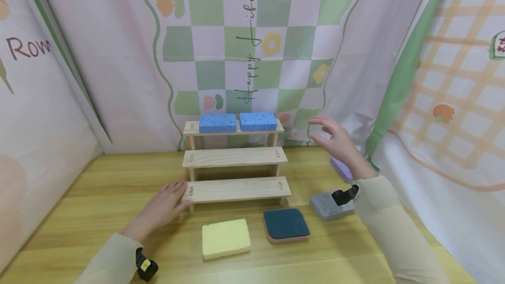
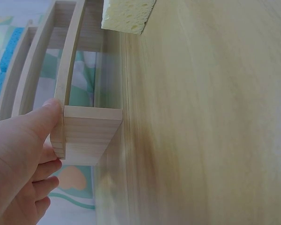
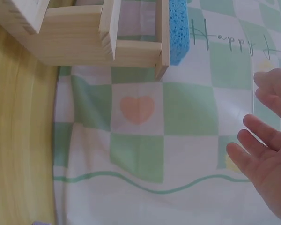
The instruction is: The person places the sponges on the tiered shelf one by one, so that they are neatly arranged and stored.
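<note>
A three-step wooden shelf (image 1: 236, 189) stands on the table against the back cloth. Two blue sponges lie side by side on its top step, a left one (image 1: 218, 123) and a right one (image 1: 258, 121). With thumb and fingers, my left hand (image 1: 159, 207) pinches the left end of the lowest step; the left wrist view has the thumb (image 2: 49, 110) on the board's edge. My right hand (image 1: 335, 141) is in the air right of the top step, fingers spread from the thumb, holding nothing. That hand (image 3: 267, 154) is apart from the shelf in the right wrist view too.
In front of the shelf lie a pale yellow sponge (image 1: 226, 239) and a sponge with a dark green top (image 1: 286, 224). A grey sponge (image 1: 329, 206) lies to the right, partly behind the wrist camera. Behind it, the right arm partly covers a purple sponge (image 1: 341, 169).
</note>
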`<state>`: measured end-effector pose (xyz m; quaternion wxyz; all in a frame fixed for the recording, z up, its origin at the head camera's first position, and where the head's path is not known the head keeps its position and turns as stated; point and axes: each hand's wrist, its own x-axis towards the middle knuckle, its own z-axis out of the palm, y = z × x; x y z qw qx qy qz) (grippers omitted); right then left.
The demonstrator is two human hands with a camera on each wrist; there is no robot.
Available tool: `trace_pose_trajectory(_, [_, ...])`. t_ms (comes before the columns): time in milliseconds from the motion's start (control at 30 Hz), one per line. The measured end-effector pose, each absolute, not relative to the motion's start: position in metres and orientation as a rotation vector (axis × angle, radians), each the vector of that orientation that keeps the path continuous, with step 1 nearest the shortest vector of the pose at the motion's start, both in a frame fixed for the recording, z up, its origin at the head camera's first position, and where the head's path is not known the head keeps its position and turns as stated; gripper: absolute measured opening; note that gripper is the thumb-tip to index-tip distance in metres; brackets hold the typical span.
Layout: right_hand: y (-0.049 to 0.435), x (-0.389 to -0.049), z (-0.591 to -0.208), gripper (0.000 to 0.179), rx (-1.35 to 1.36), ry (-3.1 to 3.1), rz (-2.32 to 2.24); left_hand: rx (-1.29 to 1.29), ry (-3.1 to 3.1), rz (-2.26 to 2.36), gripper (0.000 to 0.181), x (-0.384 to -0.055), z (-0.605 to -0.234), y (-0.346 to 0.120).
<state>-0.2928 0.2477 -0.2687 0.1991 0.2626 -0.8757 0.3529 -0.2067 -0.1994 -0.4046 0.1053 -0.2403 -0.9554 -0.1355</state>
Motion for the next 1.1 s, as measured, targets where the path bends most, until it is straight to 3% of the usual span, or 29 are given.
trace_pose_trajectory(1100, [0.352,-0.293,-0.334,0.043,0.478,-2.526,1.057,-0.707,-2.82,-0.401,0.059,-0.207,-0.407,-0.2])
